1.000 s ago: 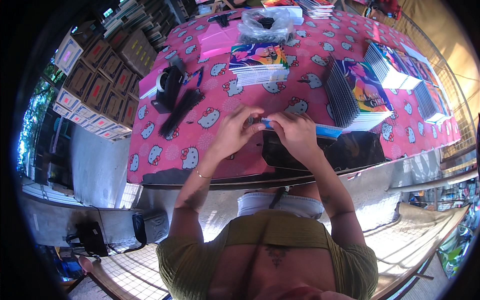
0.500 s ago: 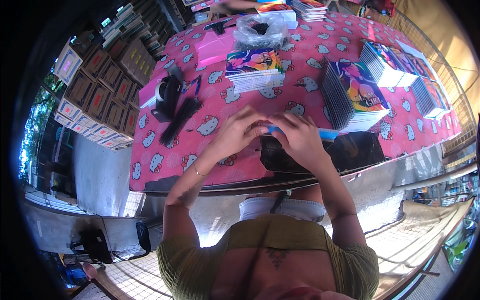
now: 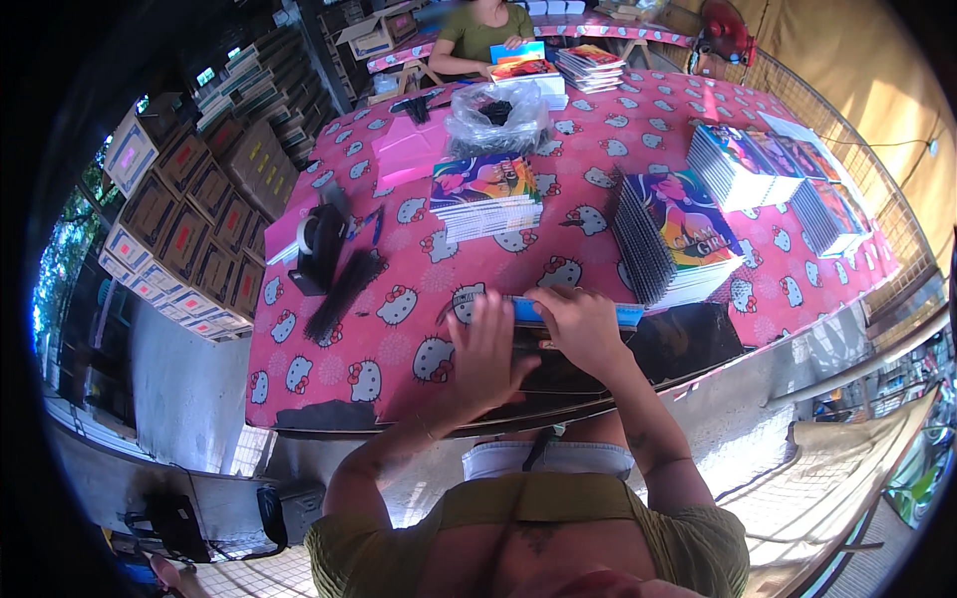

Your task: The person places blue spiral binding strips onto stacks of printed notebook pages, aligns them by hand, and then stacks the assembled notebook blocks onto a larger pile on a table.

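A notebook with a blue cover [image 3: 626,316] is seen almost edge-on in front of me, over a black board [image 3: 688,344] at the table's near edge. My right hand [image 3: 583,327] grips its top edge, fingers bent over it. My left hand [image 3: 483,349] is open at its left end, fingers stretched out and slightly blurred; whether it touches the notebook I cannot tell. A thin dark strand shows just left of those fingers. Beyond the right hand stands a stack of spiral-bound notebooks [image 3: 683,224] with colourful covers. A smaller notebook stack [image 3: 488,204] lies ahead.
At left are a black tape dispenser [image 3: 319,244] and a bundle of black binding coils [image 3: 344,294]. Farther off sit a clear plastic bag [image 3: 495,125], pink sheets [image 3: 409,149] and more notebooks [image 3: 743,169]. A co-worker [image 3: 485,40] handles notebooks across the table. Cartons [image 3: 184,209] are piled left.
My left hand has come off the notebook's edge, opening and moving nearer to me. My right hand still holds the notebook. The view has tilted up, bringing the co-worker into sight.
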Demonstrator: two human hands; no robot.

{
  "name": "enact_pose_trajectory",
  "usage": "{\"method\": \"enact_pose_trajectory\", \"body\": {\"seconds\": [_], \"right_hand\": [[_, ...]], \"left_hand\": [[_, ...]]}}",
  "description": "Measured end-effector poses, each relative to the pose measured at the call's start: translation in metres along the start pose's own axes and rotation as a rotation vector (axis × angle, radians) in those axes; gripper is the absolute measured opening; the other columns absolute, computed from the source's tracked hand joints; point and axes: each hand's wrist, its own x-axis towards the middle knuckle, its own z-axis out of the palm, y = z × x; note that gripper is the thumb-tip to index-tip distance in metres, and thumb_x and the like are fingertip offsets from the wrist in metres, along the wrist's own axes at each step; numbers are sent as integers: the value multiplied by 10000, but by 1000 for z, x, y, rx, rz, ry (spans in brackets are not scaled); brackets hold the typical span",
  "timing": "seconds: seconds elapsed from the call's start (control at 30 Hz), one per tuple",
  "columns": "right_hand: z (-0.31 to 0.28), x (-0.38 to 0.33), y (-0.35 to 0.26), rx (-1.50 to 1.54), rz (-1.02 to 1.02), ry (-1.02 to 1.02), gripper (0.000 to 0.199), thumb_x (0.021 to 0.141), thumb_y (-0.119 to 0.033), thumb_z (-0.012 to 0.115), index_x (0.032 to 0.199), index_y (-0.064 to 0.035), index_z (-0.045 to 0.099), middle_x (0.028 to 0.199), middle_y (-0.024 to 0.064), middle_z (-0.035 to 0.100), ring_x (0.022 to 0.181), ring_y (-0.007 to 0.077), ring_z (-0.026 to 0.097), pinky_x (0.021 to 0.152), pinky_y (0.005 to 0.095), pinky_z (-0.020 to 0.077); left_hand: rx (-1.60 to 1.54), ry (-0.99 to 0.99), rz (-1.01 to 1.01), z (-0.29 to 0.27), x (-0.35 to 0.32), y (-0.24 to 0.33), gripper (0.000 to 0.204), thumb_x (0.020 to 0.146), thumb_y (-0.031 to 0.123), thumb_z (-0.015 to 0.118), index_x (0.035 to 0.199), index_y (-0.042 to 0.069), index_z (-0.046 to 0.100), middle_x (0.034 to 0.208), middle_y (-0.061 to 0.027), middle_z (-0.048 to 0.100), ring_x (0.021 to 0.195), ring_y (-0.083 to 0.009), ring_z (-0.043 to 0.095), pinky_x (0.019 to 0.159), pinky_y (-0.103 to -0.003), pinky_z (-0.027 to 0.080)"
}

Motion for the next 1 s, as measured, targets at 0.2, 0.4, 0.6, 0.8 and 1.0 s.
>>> {"method": "enact_pose_trajectory", "body": {"seconds": [0.2,0.4,0.6,0.8,1.0], "right_hand": [[-32,-13,4,-90,-48,-12,230,885,-166,688,1114,-165,695,926,58,723,780,304,699,667,435,545],[-40,-19,14,-75,52,-189,232,896,-196,678,1126,-167,685,924,61,734,804,299,715,747,455,544],[-42,-17,19,-79,51,-191,238,897,-217,677,1132,-176,682,920,66,741,809,299,726,761,450,542],[-44,-22,15,-58,93,-189,288,880,-191,697,1167,-183,684,918,89,746,824,320,718,756,462,544],[-61,-29,11,-121,16,-47,639,846,-229,771,1421,-122,514,1118,143,705,1032,272,686,852,417,520]], "left_hand": [[9,-149,148,7,-26,6,930,930,619,543,1526,-66,339,1599,-289,301,1507,-441,267,1143,-727,152],[170,-95,144,-27,47,1,899,899,548,636,1477,-96,395,1547,-321,354,1488,-446,299,1145,-690,227],[146,-88,89,-39,70,10,849,957,513,575,1465,-132,362,1544,-367,324,1481,-505,271,1164,-664,206],[6,-278,229,-36,37,28,873,929,530,590,1487,-102,362,1552,-317,341,1481,-459,296,1163,-634,235],[-31,-188,228,-15,18,29,828,962,514,583,1509,-64,354,1574,-310,321,1468,-454,333,1135,-658,256]]}}
